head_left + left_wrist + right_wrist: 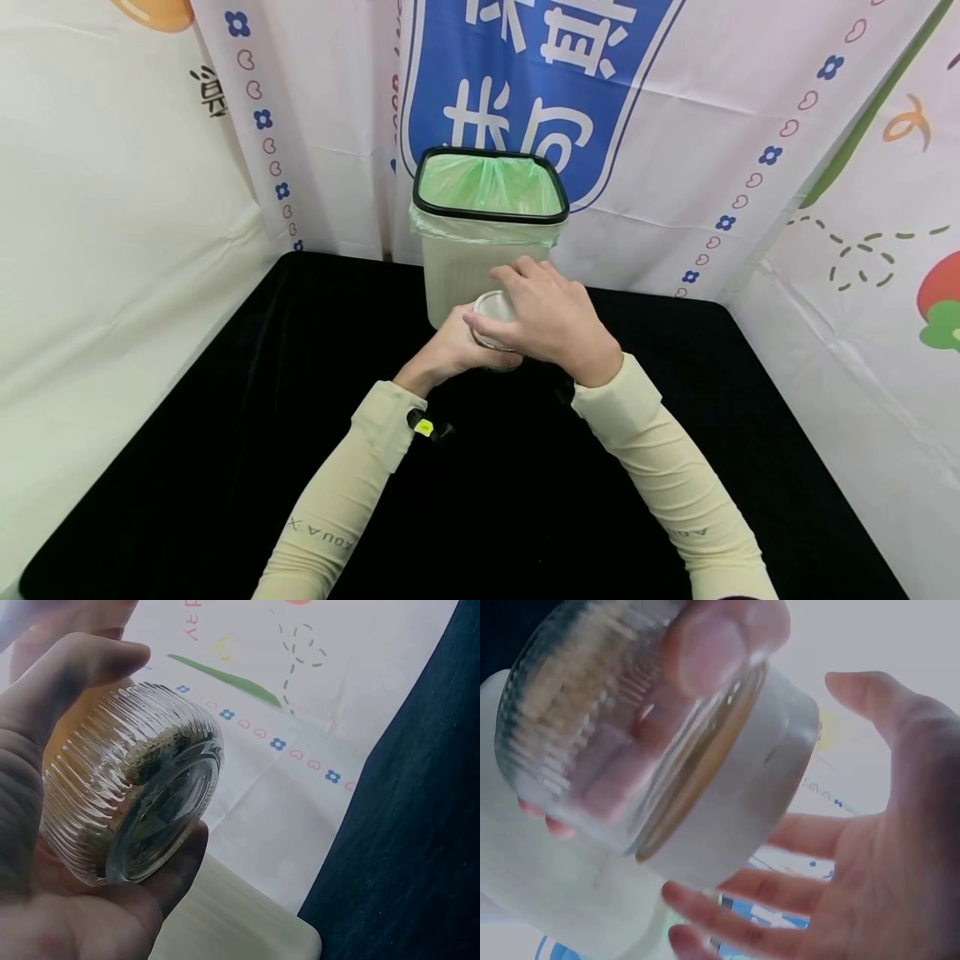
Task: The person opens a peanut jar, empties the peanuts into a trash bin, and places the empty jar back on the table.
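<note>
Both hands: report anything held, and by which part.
The left hand grips a ribbed clear glass jar by its rounded side; the spread right hand grips nothing.

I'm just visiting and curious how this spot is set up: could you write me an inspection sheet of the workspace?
Surface: black covering.
Job's things: ribbed glass jar, held tilted, white lid on; contents unclear.
Clutter: nothing seen.
Hands: left hand grips the jar; right hand has fingers spread by the lid, contact unclear.
Cables: nothing seen.
Surroundings: pale bin with green liner beyond the hands; printed backdrop.
</note>
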`<act>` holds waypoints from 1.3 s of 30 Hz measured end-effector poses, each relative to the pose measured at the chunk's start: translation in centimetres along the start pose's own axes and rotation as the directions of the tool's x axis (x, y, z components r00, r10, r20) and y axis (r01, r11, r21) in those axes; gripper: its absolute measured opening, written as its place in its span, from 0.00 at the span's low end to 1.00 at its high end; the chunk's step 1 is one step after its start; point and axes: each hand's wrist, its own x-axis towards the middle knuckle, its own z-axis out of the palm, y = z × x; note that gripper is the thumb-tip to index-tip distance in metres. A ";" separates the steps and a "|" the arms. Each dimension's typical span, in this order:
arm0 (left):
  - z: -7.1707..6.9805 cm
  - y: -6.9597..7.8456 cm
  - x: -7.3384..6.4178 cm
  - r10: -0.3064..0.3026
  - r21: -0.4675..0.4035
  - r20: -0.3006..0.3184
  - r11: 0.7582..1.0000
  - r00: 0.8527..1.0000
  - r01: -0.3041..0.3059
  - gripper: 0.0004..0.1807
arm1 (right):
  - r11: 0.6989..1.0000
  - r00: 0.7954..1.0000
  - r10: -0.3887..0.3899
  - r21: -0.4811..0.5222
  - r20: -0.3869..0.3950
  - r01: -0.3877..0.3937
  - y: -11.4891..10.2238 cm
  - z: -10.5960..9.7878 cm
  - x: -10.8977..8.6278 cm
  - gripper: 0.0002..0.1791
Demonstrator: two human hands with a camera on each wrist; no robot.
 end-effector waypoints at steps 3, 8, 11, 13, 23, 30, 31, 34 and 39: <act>0.1 0.0 0.0 0.004 0.011 -0.016 1.000 1.000 -0.004 0.33 | 0.999 1.000 0.030 -0.018 -0.003 -0.030 -0.4 0.3 -0.2 0.39; 0.1 0.0 0.0 0.004 0.043 -0.044 0.999 0.999 -0.002 0.36 | 0.999 1.000 0.010 -0.053 -0.008 -0.011 -0.8 0.8 -0.3 0.34; 0.1 -0.1 0.0 -0.002 0.052 -0.045 0.999 0.999 0.005 0.36 | 0.997 1.000 -0.013 -0.071 -0.006 0.012 -0.9 0.9 -0.3 0.32; 0.1 0.0 0.0 -0.001 0.058 -0.045 0.998 0.999 0.003 0.37 | 0.997 1.000 -0.026 -0.067 0.001 0.026 -0.8 0.9 -0.2 0.31; 0.1 0.1 0.0 -0.022 0.032 -0.022 0.999 1.000 0.023 0.37 | 0.994 0.993 -0.071 0.090 0.098 0.062 0.1 0.3 0.2 0.30; 0.1 0.0 0.0 -0.030 0.035 -0.009 0.999 1.000 0.030 0.38 | 0.968 0.977 -0.194 0.176 0.086 0.177 0.8 0.2 0.4 0.29; 0.1 0.0 0.0 -0.029 0.035 -0.009 0.999 1.000 0.029 0.38 | 0.963 0.974 -0.209 0.195 0.091 0.189 1.0 0.2 0.5 0.29; 0.2 -0.1 0.0 -0.020 0.029 -0.013 0.999 1.000 0.020 0.37 | 0.945 0.963 -0.248 0.243 0.108 0.217 1.4 0.2 0.6 0.31; 0.3 -0.1 -0.1 0.004 0.012 -0.006 1.000 1.000 -0.004 0.36 | 0.939 0.955 -0.267 0.256 0.131 0.228 1.6 -0.1 0.5 0.34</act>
